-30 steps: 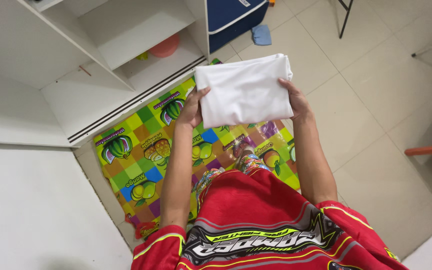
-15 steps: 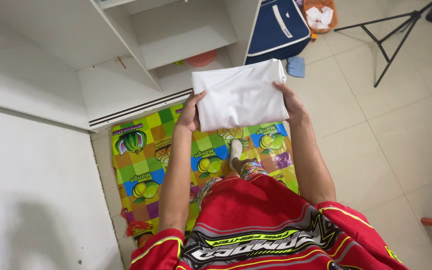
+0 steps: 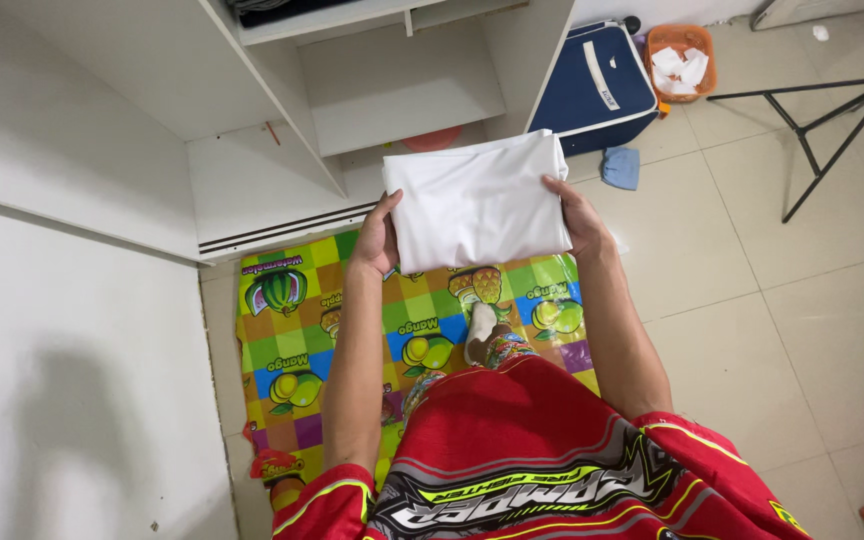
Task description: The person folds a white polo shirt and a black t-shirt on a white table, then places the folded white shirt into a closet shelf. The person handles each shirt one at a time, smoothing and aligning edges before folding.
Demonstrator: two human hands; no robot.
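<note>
I hold a folded white cloth (image 3: 477, 202) flat in front of me with both hands. My left hand (image 3: 379, 240) grips its left edge, thumb on top. My right hand (image 3: 579, 217) grips its right edge. The cloth hangs above a colourful fruit-patterned mat (image 3: 352, 330) and just in front of an open white wardrobe (image 3: 252, 150). My sock-covered foot (image 3: 479, 330) stands on the mat below the cloth.
The wardrobe has white shelves (image 3: 402, 90) and a pink bowl (image 3: 432, 140) low inside. A navy blue fabric box (image 3: 592, 85), a blue rag (image 3: 620, 167), an orange basket (image 3: 682, 60) with white scraps and a black tripod (image 3: 812, 130) stand on the tiled floor at right.
I have stepped closer to the wardrobe and the view has swung right; the cloth stays held in both hands, now nearer the shelves. The basket and tripod came into view.
</note>
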